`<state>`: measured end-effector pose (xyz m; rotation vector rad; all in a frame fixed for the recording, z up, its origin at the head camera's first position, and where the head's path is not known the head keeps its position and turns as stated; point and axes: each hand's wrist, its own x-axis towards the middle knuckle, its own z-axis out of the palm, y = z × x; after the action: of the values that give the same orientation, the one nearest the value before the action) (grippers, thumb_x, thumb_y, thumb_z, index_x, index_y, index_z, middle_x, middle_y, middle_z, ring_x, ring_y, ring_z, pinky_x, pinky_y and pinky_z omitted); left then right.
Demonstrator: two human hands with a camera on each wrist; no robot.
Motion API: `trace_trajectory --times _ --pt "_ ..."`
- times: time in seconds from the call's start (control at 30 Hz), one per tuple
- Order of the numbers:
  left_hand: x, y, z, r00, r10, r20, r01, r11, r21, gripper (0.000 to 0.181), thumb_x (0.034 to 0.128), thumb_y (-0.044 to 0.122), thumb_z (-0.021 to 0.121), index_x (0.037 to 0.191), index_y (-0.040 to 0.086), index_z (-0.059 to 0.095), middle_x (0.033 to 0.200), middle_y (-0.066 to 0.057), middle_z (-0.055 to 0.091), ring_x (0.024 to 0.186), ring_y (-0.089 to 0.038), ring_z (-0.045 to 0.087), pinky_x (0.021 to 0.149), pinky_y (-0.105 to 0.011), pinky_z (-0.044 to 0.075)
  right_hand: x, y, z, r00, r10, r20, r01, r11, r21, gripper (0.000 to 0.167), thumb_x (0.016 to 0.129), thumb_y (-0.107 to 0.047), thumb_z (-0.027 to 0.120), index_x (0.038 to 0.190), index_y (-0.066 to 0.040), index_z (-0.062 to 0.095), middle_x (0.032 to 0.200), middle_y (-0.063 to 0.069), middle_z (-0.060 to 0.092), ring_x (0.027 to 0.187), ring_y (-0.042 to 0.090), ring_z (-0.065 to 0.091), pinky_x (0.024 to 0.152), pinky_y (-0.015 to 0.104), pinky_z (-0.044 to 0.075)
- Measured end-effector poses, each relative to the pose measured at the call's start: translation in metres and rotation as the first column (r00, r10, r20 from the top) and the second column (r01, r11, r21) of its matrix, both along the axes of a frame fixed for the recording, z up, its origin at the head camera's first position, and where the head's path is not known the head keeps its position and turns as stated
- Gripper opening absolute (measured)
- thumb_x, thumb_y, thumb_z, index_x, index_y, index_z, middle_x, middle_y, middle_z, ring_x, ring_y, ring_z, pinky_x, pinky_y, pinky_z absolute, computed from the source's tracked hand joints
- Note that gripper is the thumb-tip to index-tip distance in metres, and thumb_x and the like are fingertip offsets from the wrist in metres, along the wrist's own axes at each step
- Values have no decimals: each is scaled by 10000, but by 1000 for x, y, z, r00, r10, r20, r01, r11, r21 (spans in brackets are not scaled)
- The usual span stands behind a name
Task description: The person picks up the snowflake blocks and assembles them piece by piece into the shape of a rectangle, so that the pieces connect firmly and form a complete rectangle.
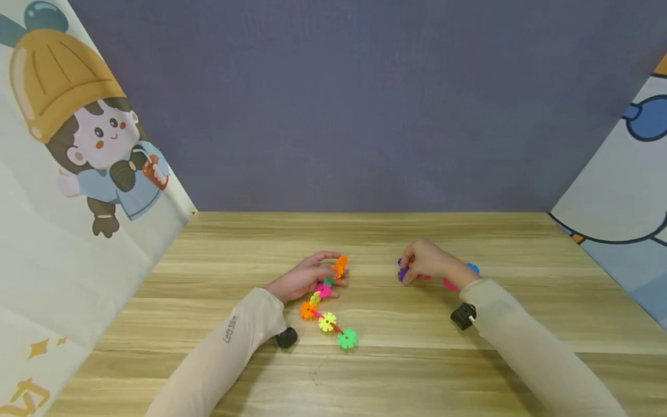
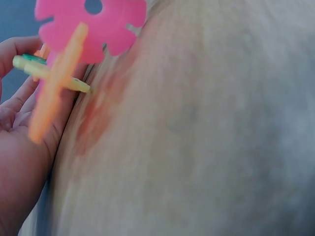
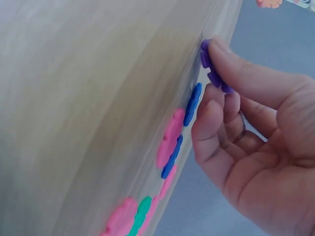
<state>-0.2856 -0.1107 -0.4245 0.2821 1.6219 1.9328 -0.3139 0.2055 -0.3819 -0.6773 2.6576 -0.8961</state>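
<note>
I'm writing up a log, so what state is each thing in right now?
Flower-disc chain: linked together, at the left hand
Left hand: fingers spread; grip unclear
Right hand: pinching
Purple flower disc: pinched, separate from the chain
Blue flower discs on the right: lying on the table
Pink ones there: likewise
Black wrist devices: worn

Long cream sleeves, the left one printed with small dark lettering, end near black wrist devices.

Wood-grain tabletop before a grey-blue backdrop, cartoon figure left, perhaps another print right.
</note>
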Motion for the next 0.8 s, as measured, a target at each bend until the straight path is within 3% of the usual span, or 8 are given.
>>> trace_trajectory --times 0.13,0.43,0.6,0.8 --pt "-2 2 0 1000 13 5 -13 1000 -11 478 1046 81 505 1497 69 346 1386 -222 541 1055 -265 673 799 -400 607 -1 -5 -1 999 -17 -36 16 999 -30 158 697 -44 868 783 -12 739 651 -22 665 510 80 554 492 227 489" --pt "-2 5 -2 999 17 -37 -18 999 -45 474 1049 82 501 1494 42 341 1359 -237 558 961 -257 701 745 -388 618 3 -30 -1 998 -59 15 61 983 -175 77 811 24 772 858 78 743 670 104 702 547 199 663 529 303 587" --pt "-3 6 -3 998 30 -48 -33 998 -50 464 1050 74 492 1488 30 344 1348 -245 568 947 -248 705 761 -396 615 2 -43 -6 989 -118 92 141 943 -303 140 858 45 729 966 134 720 773 174 722 595 202 680 576 332 611" --pt "-7 8 -3 997 40 -64 -44 996 -75 442 1060 104 487 1478 45 356 1327 -220 589 935 -231 704 770 -391 613 0 -55 -8 968 -151 202 227 871 -436 221 853 91 713 1062 158 687 847 205 725 572 153 668 601 341 617"
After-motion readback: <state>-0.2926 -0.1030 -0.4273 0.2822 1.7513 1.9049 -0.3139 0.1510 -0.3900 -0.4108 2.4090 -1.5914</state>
